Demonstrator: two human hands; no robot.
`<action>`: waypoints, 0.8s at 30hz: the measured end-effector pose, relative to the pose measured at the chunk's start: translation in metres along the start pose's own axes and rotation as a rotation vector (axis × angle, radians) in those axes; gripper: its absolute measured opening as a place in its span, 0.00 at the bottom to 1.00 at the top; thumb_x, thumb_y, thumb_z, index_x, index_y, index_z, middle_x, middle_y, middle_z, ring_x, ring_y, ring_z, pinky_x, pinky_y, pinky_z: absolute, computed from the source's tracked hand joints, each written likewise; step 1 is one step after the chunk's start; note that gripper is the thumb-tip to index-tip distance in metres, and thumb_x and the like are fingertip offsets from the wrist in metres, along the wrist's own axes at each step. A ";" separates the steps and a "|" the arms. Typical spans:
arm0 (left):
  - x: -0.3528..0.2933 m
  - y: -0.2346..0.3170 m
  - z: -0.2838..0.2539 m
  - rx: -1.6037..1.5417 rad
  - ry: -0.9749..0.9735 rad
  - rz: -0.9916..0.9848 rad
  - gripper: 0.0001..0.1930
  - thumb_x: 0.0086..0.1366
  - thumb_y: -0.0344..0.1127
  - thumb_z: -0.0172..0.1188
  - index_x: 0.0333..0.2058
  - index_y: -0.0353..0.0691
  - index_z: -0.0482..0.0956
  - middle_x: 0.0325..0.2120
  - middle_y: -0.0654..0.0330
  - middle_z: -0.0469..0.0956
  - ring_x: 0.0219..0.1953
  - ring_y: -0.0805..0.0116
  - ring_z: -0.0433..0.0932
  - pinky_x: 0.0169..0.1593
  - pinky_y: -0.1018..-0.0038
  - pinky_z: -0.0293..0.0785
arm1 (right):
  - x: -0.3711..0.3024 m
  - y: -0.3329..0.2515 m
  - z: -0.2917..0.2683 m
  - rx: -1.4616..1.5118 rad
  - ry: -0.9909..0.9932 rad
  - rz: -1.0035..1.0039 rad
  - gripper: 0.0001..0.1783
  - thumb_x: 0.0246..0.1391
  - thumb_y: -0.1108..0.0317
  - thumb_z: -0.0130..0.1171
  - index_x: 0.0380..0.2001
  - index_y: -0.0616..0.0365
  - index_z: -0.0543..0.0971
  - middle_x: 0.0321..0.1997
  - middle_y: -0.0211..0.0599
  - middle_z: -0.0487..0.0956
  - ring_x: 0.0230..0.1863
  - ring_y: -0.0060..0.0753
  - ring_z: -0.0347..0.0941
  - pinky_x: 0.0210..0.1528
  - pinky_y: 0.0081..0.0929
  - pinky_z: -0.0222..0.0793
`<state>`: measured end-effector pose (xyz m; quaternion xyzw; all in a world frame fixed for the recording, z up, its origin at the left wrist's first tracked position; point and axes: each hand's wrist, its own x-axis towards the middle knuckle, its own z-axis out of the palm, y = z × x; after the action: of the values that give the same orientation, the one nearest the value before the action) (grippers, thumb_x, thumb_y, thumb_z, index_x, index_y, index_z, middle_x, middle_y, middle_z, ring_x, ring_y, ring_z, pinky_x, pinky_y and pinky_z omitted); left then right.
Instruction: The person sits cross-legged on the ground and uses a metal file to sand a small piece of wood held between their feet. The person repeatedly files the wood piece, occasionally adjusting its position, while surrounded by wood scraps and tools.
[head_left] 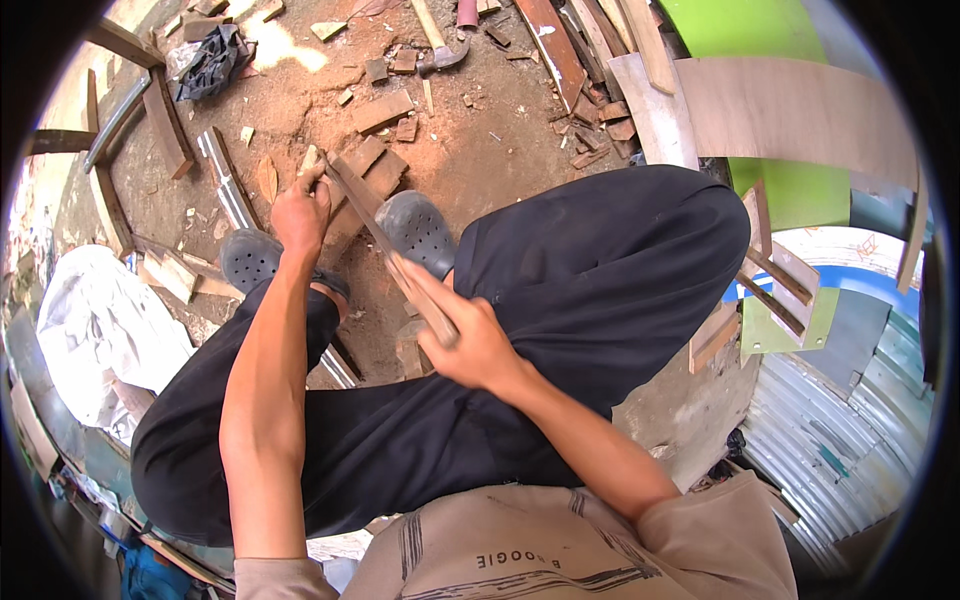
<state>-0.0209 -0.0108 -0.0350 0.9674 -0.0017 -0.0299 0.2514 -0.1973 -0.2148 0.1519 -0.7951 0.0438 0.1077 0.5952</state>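
My right hand (474, 343) is wrapped round the wooden handle of a machete (362, 200). Its long, narrow, dark blade points away and to the left, the tip close to my left hand (301, 213). That hand is closed on a small piece of wood (311, 158), most of which its fingers hide. Just right of it, wooden blocks (383, 174) lie on the ground between my feet, partly behind the blade. I cannot tell whether the blade touches the wood piece. Grey clogs (415, 230) are on my feet, beside the blocks.
Beyond my feet a claw hammer (432, 38) lies among wood offcuts (383, 110). A black plastic bag (213, 62) and wooden frame pieces (165, 120) are at far left, a white cloth (105, 335) nearer. Boards (800, 105) and corrugated metal sheets (830, 440) stand at the right.
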 end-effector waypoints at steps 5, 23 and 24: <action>0.000 0.022 -0.015 -0.009 -0.094 -0.004 0.13 0.63 0.44 0.62 0.46 0.56 0.88 0.29 0.44 0.84 0.33 0.46 0.85 0.41 0.56 0.80 | 0.112 0.079 0.044 0.037 0.058 -0.101 0.39 0.49 0.72 0.59 0.69 0.56 0.68 0.63 0.54 0.77 0.64 0.52 0.73 0.65 0.36 0.70; 0.002 0.022 -0.023 -0.262 -0.260 -0.217 0.20 0.61 0.36 0.57 0.52 0.60 0.86 0.39 0.45 0.85 0.45 0.46 0.84 0.53 0.56 0.78 | 0.153 0.035 0.049 0.033 0.021 0.354 0.25 0.63 0.65 0.54 0.62 0.62 0.75 0.37 0.45 0.85 0.35 0.33 0.82 0.42 0.31 0.76; 0.001 0.016 -0.020 -0.274 -0.238 -0.208 0.20 0.61 0.36 0.57 0.52 0.60 0.86 0.39 0.44 0.85 0.45 0.46 0.84 0.53 0.57 0.78 | 0.152 0.029 0.051 -0.031 0.036 0.312 0.25 0.64 0.65 0.54 0.62 0.61 0.76 0.42 0.47 0.85 0.41 0.36 0.82 0.46 0.31 0.75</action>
<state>-0.0187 -0.0149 -0.0095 0.9088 0.0725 -0.1698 0.3742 -0.0613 -0.1651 0.0770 -0.7894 0.1757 0.1855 0.5581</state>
